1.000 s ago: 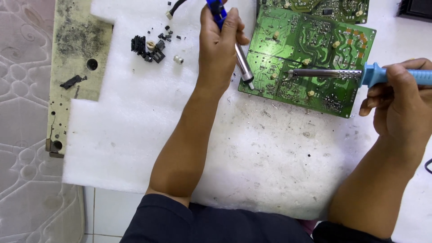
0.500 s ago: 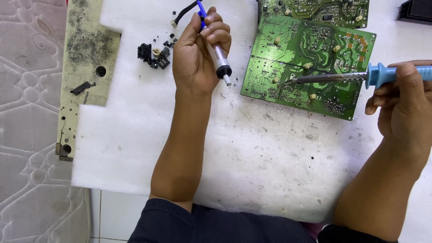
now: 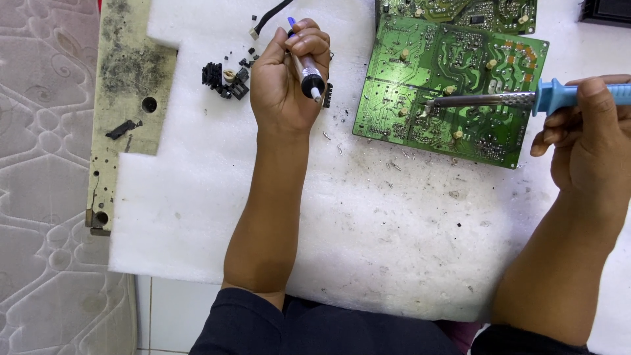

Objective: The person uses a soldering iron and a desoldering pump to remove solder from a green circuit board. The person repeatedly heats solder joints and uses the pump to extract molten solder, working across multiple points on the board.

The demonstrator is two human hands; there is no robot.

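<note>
With the right hand [image 3: 585,141] gripping the blue-handled soldering iron [image 3: 499,100], tip resting on the green circuit board [image 3: 453,85] lying on the white foam sheet [image 3: 368,223], and the left hand [image 3: 286,82] clasping the desoldering pump [image 3: 307,69] clear of the board, prolonged tip contact could lift a pad or scorch the foam

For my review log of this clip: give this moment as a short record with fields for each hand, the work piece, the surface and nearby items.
left hand: grips a desoldering pump, tip off the board
right hand: holds a blue-handled soldering iron, tip on the board
work piece: green circuit board, solder side up
surface: white foam sheet, speckled with debris
nearby: black loose parts left of the left hand; dirty beige panel at the foam's left edge
</note>
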